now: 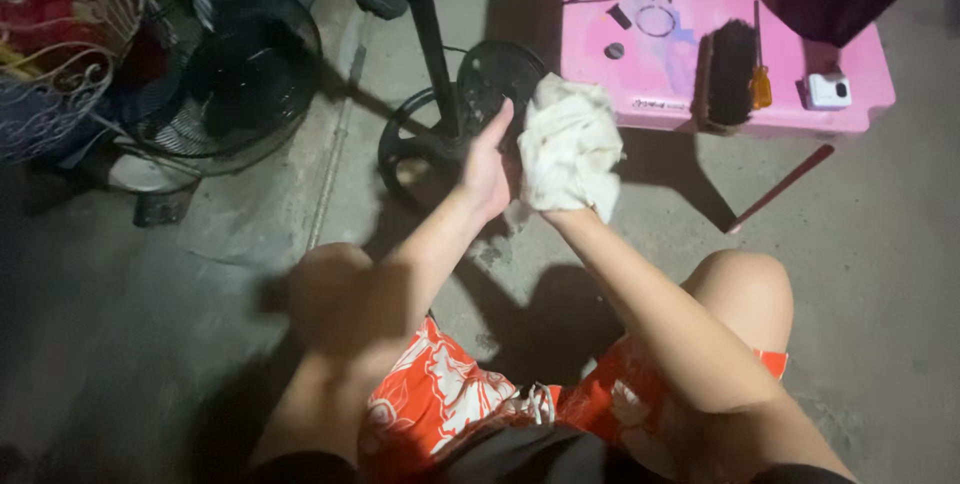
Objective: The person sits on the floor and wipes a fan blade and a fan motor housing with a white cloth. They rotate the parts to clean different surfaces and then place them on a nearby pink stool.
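Wrapping the right hand [560, 194] almost wholly, a crumpled white cloth [568, 144] bunches over its fingers, which clutch it out of sight. Just beside it, the left hand [487, 169] stands open, fingers straight, palm touching the cloth's edge. Behind both sits a black round fan base [470, 114]. On the pink stool [680, 54] lie a brush [730, 74] and a screwdriver [761, 79].

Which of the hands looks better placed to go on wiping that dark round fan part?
Probably the right hand: it is wrapped in the white cloth, which lies against the dark round fan part. The left hand is bare and seems only to steady that part from the side.
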